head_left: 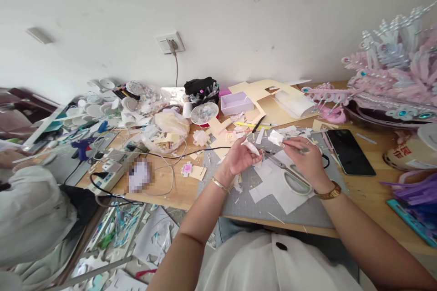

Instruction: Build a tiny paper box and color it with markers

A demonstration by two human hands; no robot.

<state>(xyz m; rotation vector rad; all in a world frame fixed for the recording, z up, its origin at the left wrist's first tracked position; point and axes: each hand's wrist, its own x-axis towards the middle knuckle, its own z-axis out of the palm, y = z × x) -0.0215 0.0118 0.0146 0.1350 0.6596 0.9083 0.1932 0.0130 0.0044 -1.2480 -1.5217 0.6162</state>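
My left hand point(238, 158) is turned palm up, its fingers curled around a narrow white scrap point(251, 147) that looks like paper or thin fabric. Fingertips of my right hand point(303, 159) pinch a crumpled white piece point(276, 137) of similar stuff, a short way to the right of the scrap. Below my hands, scissors point(293, 181) with pale handles lie on the grey cutting mat point(246, 204). White paper sheets point(287, 200) are spread under and around the scissors. Small cut bits are scattered over the mat.
A dark tablet point(351, 152) lies right of the mat, near pink beaded crowns point(392, 86). Behind stand a lilac box point(236, 103) and cream card sheets point(273, 111). Leftward are a power strip point(107, 175), cables and a blue glue gun point(83, 148). Another person's sleeve point(34, 209) is at far left.
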